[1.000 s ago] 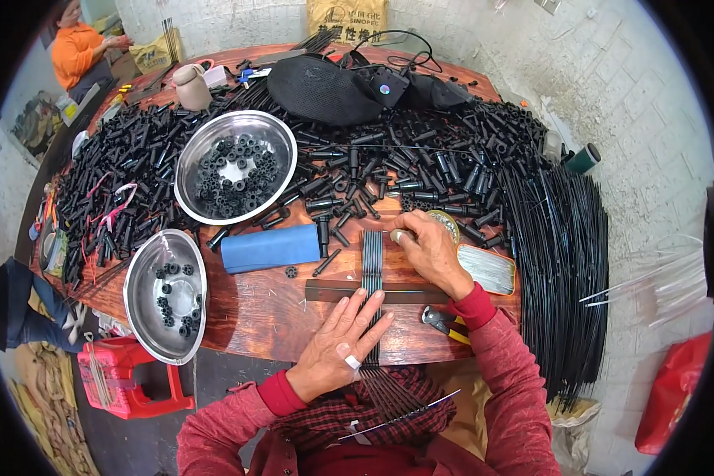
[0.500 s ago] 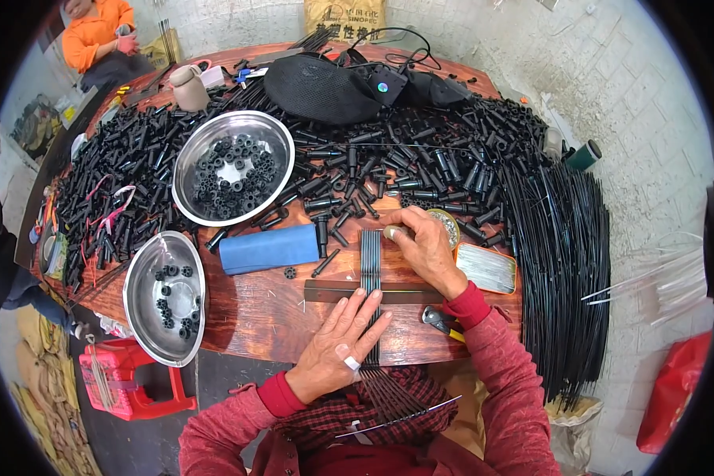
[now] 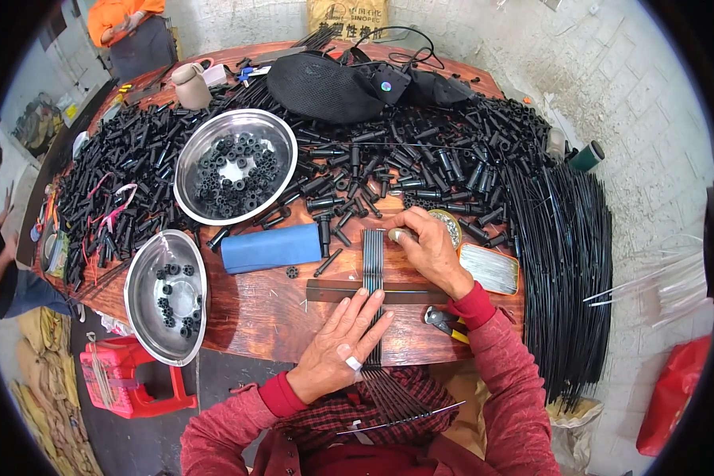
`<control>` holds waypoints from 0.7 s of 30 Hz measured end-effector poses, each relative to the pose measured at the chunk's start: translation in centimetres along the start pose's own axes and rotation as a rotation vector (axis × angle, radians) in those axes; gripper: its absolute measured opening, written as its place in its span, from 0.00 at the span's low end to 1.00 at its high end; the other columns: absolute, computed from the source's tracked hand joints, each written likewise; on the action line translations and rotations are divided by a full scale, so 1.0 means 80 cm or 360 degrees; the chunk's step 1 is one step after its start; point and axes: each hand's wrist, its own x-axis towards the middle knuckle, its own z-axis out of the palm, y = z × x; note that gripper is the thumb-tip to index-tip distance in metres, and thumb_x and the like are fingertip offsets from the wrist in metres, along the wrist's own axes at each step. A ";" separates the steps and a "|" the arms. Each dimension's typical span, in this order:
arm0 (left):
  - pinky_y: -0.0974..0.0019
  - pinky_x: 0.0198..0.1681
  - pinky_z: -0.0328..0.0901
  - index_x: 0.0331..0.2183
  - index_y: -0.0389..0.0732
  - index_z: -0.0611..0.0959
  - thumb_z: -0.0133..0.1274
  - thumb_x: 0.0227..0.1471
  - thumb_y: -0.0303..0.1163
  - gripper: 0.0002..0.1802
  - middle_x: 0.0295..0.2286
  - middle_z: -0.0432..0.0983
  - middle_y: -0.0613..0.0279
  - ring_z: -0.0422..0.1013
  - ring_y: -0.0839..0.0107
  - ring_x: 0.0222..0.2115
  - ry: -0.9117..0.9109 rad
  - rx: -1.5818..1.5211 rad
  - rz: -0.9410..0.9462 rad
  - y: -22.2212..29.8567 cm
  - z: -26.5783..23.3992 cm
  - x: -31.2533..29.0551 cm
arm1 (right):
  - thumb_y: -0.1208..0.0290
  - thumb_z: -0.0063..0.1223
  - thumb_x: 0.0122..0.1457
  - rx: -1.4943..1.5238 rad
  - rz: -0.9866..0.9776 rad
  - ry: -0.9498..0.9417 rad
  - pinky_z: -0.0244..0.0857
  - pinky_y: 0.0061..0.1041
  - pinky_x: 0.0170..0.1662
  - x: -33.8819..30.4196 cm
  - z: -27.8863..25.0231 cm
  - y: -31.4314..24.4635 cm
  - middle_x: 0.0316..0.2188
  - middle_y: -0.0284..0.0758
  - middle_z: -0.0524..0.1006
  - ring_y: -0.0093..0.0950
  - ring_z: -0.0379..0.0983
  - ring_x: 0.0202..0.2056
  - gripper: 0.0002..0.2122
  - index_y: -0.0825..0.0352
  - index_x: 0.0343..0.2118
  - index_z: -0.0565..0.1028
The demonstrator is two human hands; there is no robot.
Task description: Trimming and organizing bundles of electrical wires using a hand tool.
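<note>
A flat row of thin black rods lies side by side across a dark metal bar, fanning out over my lap to a thin crosswise rod. My left hand, with tape on a finger, rests flat on the rods, fingers stretched out. At the far end of the row, my right hand is closed in a pinch; what it holds is too small to make out. Beside it are a round tin of small metal bits and a rectangular tin of thin pale pins. Pliers lie near the right wrist.
Two metal bowls of black round parts stand left of a blue folded cloth. Black tubular parts heap across the back. Long black rods bundle at right. A red stool stands below left; two other people are at left.
My hands stay almost in place. The person in orange has shifted at the upper left, and a person in dark clothes has come further into view at the left edge.
</note>
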 end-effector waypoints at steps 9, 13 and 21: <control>0.44 0.64 0.49 0.61 0.41 0.66 0.54 0.48 0.26 0.37 0.64 0.52 0.45 0.51 0.45 0.64 0.0006 -0.0083 -0.0016 0.000 -0.003 0.000 | 0.84 0.52 0.52 -0.0268 -0.0176 0.0119 0.65 0.32 0.40 -0.002 0.004 -0.020 0.31 0.41 0.74 0.40 0.72 0.35 0.07 0.71 0.35 0.76; 0.45 0.64 0.49 0.61 0.41 0.65 0.57 0.50 0.43 0.40 0.63 0.52 0.45 0.51 0.45 0.64 -0.0041 0.0086 0.0040 -0.004 -0.001 -0.001 | 0.84 0.52 0.52 -0.0044 -0.0100 0.0075 0.66 0.30 0.38 0.001 0.005 -0.014 0.31 0.40 0.74 0.37 0.73 0.35 0.08 0.70 0.35 0.76; 0.48 0.65 0.48 0.61 0.37 0.65 0.59 0.36 0.28 0.46 0.64 0.51 0.44 0.49 0.47 0.65 -0.0001 -0.0029 0.0007 -0.001 -0.002 0.000 | 0.85 0.51 0.52 0.0057 -0.0081 0.0081 0.66 0.29 0.38 0.004 0.006 -0.011 0.33 0.39 0.75 0.35 0.74 0.35 0.09 0.70 0.36 0.76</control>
